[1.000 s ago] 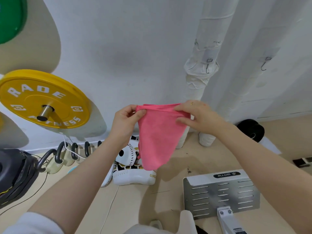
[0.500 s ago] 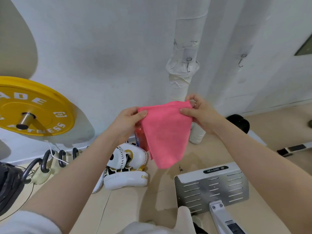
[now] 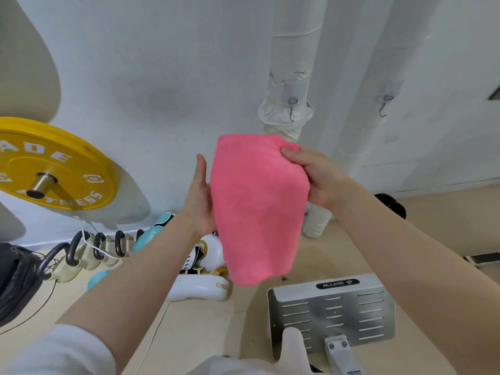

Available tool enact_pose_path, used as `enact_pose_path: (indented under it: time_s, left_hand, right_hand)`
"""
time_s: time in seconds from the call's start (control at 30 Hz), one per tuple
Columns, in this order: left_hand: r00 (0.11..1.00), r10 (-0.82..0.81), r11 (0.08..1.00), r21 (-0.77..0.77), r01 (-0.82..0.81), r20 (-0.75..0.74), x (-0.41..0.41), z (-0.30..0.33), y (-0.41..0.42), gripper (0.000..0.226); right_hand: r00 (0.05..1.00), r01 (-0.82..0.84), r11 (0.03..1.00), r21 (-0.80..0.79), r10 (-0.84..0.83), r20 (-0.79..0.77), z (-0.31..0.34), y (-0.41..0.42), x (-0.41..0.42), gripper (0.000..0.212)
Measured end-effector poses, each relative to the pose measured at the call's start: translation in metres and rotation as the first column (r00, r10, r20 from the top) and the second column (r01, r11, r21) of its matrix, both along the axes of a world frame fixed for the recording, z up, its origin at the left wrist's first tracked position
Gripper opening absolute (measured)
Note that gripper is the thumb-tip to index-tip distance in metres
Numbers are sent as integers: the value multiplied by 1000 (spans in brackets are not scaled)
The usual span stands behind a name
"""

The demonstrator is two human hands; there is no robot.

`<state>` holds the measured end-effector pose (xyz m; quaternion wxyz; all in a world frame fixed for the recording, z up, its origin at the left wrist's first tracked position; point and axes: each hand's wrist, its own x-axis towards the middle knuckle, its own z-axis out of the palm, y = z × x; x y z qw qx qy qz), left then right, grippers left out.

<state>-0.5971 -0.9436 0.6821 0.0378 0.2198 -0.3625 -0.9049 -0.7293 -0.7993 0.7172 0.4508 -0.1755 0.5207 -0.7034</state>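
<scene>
A pink cloth (image 3: pixel 254 209) hangs folded in front of me at chest height. My right hand (image 3: pixel 313 177) grips its upper right edge, thumb on the front and fingers behind. My left hand (image 3: pixel 200 196) is held flat and upright against the cloth's left side, thumb pointing up; its fingers are hidden behind the fabric.
A yellow weight plate (image 3: pixel 51 166) on a bar sits at left before the white wall. Kettlebells (image 3: pixel 89 253), white boxing gloves (image 3: pixel 201 277) and a wrapped white pipe (image 3: pixel 289 104) stand on the floor below. A metal footplate (image 3: pixel 330 312) lies at lower right.
The cloth was held by its two top corners; now my left hand has let go and lies flat against its side, while my right hand has bunched the top edge.
</scene>
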Motion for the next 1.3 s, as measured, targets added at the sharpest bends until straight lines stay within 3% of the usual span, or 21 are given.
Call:
enact_pose_path:
  time_s: [0.1,0.3,0.33,0.4,0.43,0.47,0.53,0.6,0.67,0.73,0.9,1.07,1.13,1.23,1.3]
  left_hand:
    - [992,-118,988,92,122,-54,0,-11,25,85]
    - [970,-221,966,-115,233,102,-6,-17,57,80]
    - [969,-218,963,-138,233,113,-8,-16,59,75]
    - [974,-181,963,-178,203,135,-14,-14,64,39]
    - [978,-148,969,-178,173,145,-16,-10,67,19]
    - [984,-102,978,-166,126,146,-20,-8,68,15]
    - [992,-19,990,-137,36,123,-27,-7,70,21]
    - [991,59,988,-148,-41,117,-33,-5,73,26]
    - [982,131,980,-168,-108,137,-37,-5,74,19]
    - [969,194,969,-183,-165,153,-40,-9,74,16]
    - [933,308,932,-256,-256,185,-41,-22,77,13]
    - [905,333,926,-273,-261,263,-51,-32,93,17]
    - [922,275,947,-244,-211,271,-54,-34,97,24]
    - [969,128,980,-177,-91,210,-57,-34,98,61]
    - [986,58,977,-210,-25,155,-63,-33,103,53]
  right_hand:
    - [995,65,998,24,-66,76,1,-1,-10,15]
    - [979,155,982,108,-168,120,-3,11,-42,14]
    - [977,162,979,123,-176,118,-4,13,-47,14]
    - [967,185,975,119,-202,152,-7,19,-58,18]
    - [962,182,978,106,-199,187,-9,22,-62,26]
    - [960,145,985,99,-164,229,-10,25,-65,40]
    - [961,-23,993,118,-11,278,-17,33,-68,76]
    - [953,-226,961,161,184,239,-27,41,-64,87]
    - [944,-330,912,242,316,96,-38,49,-58,69]
    - [935,-333,906,262,354,-35,-47,55,-56,46]
    - [932,-311,915,258,347,-106,-55,70,-69,47]
    - [894,-68,905,420,242,-377,-55,78,-88,27]
    - [923,-66,930,361,195,-333,-54,81,-90,21]
    - [985,-37,983,179,65,-157,-51,87,-92,15]
    - [992,22,992,127,-6,-125,-46,91,-97,12]
